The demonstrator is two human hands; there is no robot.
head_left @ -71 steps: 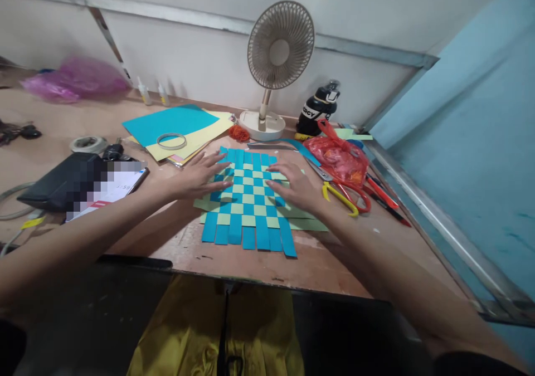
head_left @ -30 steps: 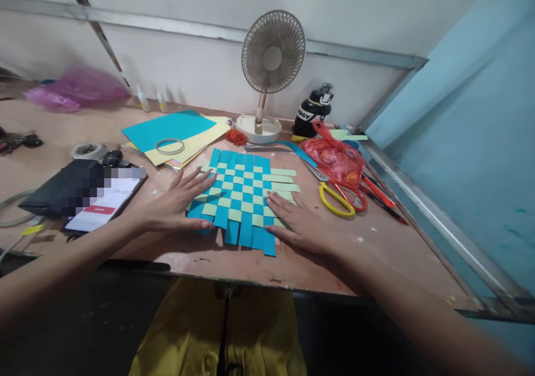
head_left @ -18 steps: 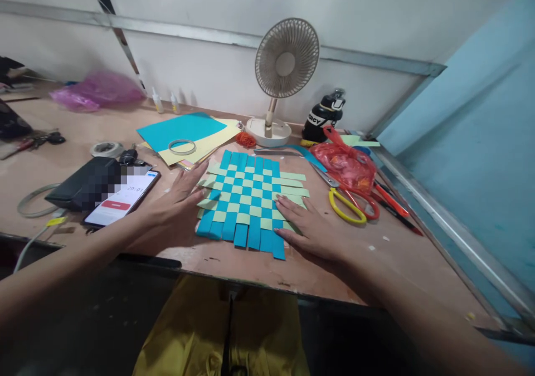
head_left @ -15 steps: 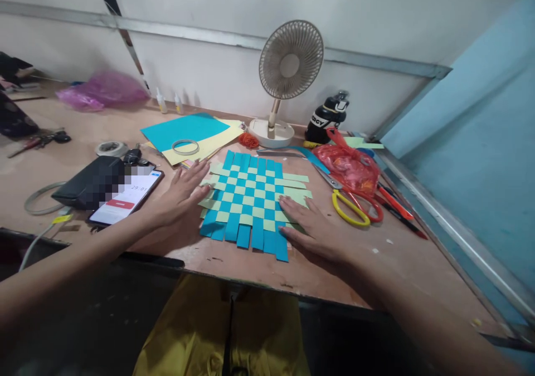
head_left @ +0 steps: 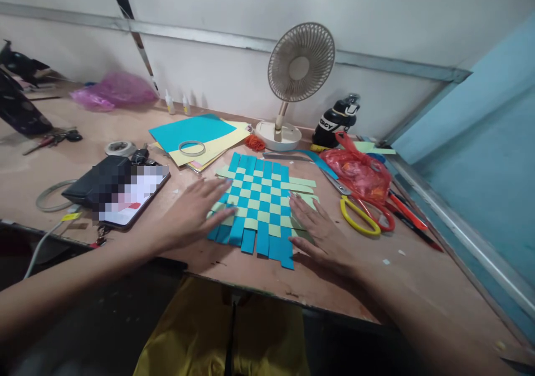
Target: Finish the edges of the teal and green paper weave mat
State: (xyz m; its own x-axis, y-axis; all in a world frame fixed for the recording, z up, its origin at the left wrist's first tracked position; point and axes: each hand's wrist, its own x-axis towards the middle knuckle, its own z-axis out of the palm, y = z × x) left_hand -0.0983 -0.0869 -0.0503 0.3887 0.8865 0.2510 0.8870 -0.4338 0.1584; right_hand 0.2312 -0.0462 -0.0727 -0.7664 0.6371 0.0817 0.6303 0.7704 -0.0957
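A woven paper mat (head_left: 261, 200) of blue and pale green strips lies flat on the wooden table (head_left: 259, 276), near its front edge. My left hand (head_left: 194, 214) lies flat on the mat's left edge, fingers stretched out and pointing right. On the mat's lower right corner rests my right hand (head_left: 321, 231), also flat with fingers spread. Neither hand holds anything.
Scissors with yellow and red handles (head_left: 361, 217) and a red plastic bag (head_left: 359, 170) lie right of the mat. A small fan (head_left: 298, 75) and a black bottle (head_left: 336, 122) stand behind. Blue and yellow paper sheets (head_left: 196, 136), a tape ring (head_left: 191, 147), a phone (head_left: 129, 195) and a black pouch (head_left: 98, 181) are to the left.
Both hands slid from the mat's upper part down to its lower edges. The left hand's fingers have now turned rightward over the mat's left side. The view shifted slightly.
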